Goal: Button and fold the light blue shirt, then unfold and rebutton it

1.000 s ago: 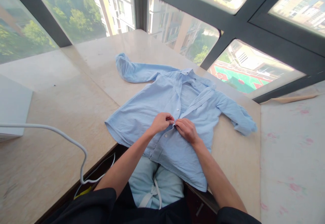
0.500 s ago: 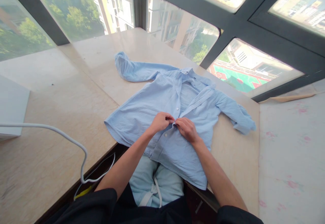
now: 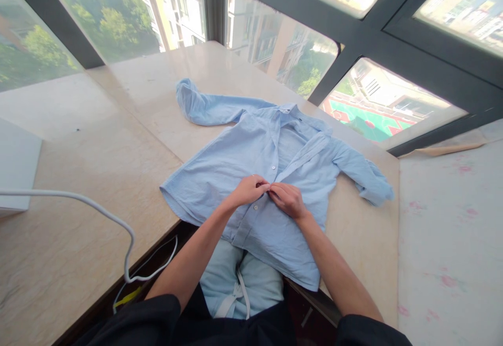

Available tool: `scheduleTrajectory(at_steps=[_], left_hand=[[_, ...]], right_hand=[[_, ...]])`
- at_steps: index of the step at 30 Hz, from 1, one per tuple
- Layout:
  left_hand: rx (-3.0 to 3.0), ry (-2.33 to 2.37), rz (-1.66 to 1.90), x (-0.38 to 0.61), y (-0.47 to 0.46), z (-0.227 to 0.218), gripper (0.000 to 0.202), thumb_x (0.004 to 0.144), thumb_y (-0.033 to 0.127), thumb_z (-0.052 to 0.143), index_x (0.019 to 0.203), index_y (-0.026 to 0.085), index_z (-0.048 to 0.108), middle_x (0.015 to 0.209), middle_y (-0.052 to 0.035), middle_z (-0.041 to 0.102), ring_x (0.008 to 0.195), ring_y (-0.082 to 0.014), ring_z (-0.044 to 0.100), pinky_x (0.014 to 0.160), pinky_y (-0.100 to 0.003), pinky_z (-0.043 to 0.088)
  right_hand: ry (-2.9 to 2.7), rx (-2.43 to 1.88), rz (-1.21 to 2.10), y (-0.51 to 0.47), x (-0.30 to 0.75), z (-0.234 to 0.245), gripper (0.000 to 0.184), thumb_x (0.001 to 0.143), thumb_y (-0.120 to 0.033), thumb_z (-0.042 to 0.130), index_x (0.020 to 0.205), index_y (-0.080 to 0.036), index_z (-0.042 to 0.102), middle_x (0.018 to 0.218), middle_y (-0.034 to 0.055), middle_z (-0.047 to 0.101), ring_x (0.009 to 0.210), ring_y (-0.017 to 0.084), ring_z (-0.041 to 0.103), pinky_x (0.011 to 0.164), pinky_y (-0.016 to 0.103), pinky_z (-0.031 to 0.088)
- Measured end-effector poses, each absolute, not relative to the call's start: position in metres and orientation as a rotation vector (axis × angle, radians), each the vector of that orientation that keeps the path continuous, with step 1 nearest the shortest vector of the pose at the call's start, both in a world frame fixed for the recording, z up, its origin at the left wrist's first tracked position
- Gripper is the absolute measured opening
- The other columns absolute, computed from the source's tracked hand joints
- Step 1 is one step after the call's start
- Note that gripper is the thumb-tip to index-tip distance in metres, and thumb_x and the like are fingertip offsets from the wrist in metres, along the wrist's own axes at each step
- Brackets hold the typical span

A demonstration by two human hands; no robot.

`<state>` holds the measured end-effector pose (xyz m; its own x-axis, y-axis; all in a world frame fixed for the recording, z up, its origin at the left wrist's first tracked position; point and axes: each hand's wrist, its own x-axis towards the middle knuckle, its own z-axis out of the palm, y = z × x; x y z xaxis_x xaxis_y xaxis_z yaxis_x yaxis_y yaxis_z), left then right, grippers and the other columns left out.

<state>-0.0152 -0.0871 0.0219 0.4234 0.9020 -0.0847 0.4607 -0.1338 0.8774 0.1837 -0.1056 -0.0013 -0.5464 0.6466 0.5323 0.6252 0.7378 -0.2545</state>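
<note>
A light blue long-sleeved shirt (image 3: 236,163) lies front up on a beige stone ledge (image 3: 98,142), collar toward the windows, sleeves spread left and right. Its hem hangs over the near edge. My left hand (image 3: 247,190) and my right hand (image 3: 287,199) meet at the shirt's button placket, mid-chest. Both hands are closed in a pinch on the placket edges, fingertips touching. A white button shows just above them and another just below.
A white cable (image 3: 94,211) curves across the ledge at the left from a white box (image 3: 15,163). Dark-framed windows (image 3: 377,47) rise behind the ledge. A pale floral-patterned surface (image 3: 451,241) lies at the right. Light blue trousers with a white drawstring (image 3: 239,288) show below.
The hands stay pinched at the same spot on the placket, with only slight finger movement. The view has shifted a little.
</note>
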Motion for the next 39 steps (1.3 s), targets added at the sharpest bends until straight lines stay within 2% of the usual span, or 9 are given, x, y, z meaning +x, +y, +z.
scheduleTrajectory(at_steps=[3, 6, 11, 16, 24, 29, 39], left_hand=[[1.746, 1.176, 0.641, -0.014, -0.092, 0.022, 0.030, 0.082, 0.039, 0.062, 0.097, 0.017, 0.076, 0.090, -0.0039, 0.074, 0.084, -0.0183, 0.066, 0.080, -0.027, 0.052], [1.767, 1.211, 0.688, -0.010, -0.099, 0.022, 0.028, 0.076, 0.028, 0.067, 0.101, 0.018, 0.075, 0.093, -0.0039, 0.073, 0.086, -0.0177, 0.067, 0.081, -0.027, 0.052], [1.829, 1.423, 0.809, 0.002, -0.116, 0.021, 0.027, 0.079, 0.015, 0.058, 0.102, 0.019, 0.073, 0.097, -0.0048, 0.073, 0.089, -0.0188, 0.067, 0.085, -0.029, 0.052], [1.855, 1.556, 0.791, 0.008, -0.122, 0.018, 0.031, 0.080, 0.012, 0.059, 0.109, 0.020, 0.068, 0.100, -0.0051, 0.074, 0.094, -0.0211, 0.067, 0.089, -0.032, 0.051], [1.859, 1.535, 0.848, 0.005, -0.122, 0.008, 0.037, 0.083, 0.011, 0.059, 0.119, 0.021, 0.061, 0.100, -0.0032, 0.074, 0.095, -0.0192, 0.068, 0.090, -0.032, 0.051], [1.883, 1.523, 0.941, 0.007, -0.124, 0.002, 0.034, 0.085, 0.011, 0.057, 0.118, 0.020, 0.061, 0.102, -0.0044, 0.074, 0.097, -0.0195, 0.066, 0.094, -0.033, 0.050], [1.839, 1.562, 0.900, 0.007, -0.121, 0.004, 0.027, 0.085, 0.013, 0.057, 0.110, 0.020, 0.062, 0.099, -0.0055, 0.073, 0.094, -0.0203, 0.067, 0.088, -0.032, 0.051]], right_hand=[[-2.327, -0.980, 0.030, -0.106, 0.184, -0.001, 0.016, 0.096, -0.024, 0.056, 0.096, -0.020, 0.071, 0.093, 0.0088, 0.076, 0.084, 0.019, 0.072, 0.077, 0.029, 0.056], [-2.328, -0.974, 0.026, -0.106, 0.184, -0.001, 0.015, 0.095, -0.023, 0.056, 0.096, -0.021, 0.070, 0.094, 0.0080, 0.077, 0.085, 0.018, 0.072, 0.078, 0.029, 0.056], [-2.316, -0.904, -0.018, -0.106, 0.183, 0.001, 0.014, 0.094, -0.016, 0.056, 0.099, -0.021, 0.069, 0.100, 0.0075, 0.077, 0.088, 0.017, 0.073, 0.080, 0.028, 0.056], [-2.323, -0.908, 0.034, -0.105, 0.183, 0.003, 0.014, 0.094, -0.017, 0.056, 0.098, -0.022, 0.068, 0.103, 0.0068, 0.077, 0.090, 0.018, 0.073, 0.079, 0.030, 0.056], [-2.266, -0.890, 0.171, -0.103, 0.185, 0.000, 0.012, 0.093, -0.016, 0.058, 0.098, -0.022, 0.067, 0.100, 0.0070, 0.076, 0.089, 0.018, 0.071, 0.080, 0.031, 0.054], [-2.289, -0.944, 0.246, -0.101, 0.185, -0.001, 0.015, 0.096, -0.017, 0.054, 0.100, -0.023, 0.067, 0.100, 0.0067, 0.075, 0.091, 0.019, 0.070, 0.082, 0.034, 0.054], [-2.309, -0.944, 0.273, -0.097, 0.185, -0.005, 0.021, 0.099, -0.018, 0.046, 0.105, -0.022, 0.066, 0.097, 0.0071, 0.073, 0.089, 0.020, 0.067, 0.081, 0.035, 0.054]])
